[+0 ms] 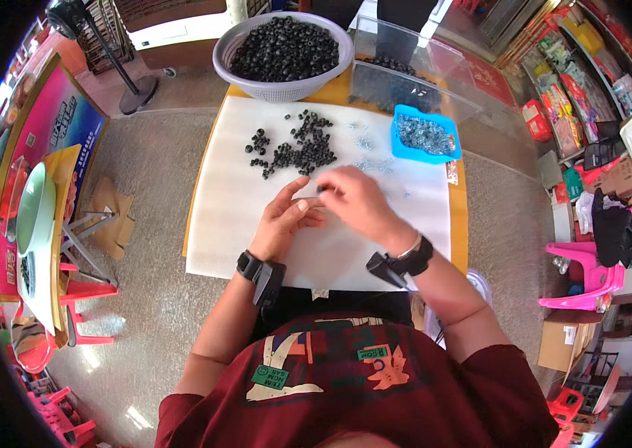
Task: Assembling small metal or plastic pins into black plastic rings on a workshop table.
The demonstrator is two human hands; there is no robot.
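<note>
My left hand (286,215) is over the near part of a white sheet (215,239), its thumb and fingers closed together; anything between them is too small to make out. Close against its fingertips, my right hand (364,203), slightly blurred, pinches a small black round piece (321,189). Just beyond the hands lies a loose spread of small black round pieces (305,153), some showing a hole. To their right are scattered tiny clear, shiny pieces (364,142). More of these fill a blue plastic basket (424,156) at the sheet's right edge.
A grey-lilac colander (282,91) heaped with black pieces stands at the table's far edge. Beside it is a clear plastic bin (405,78) holding dark pieces. A side table with a green bowl (35,209) is at left; pink stools (584,276) and stocked shelves (570,89) at right.
</note>
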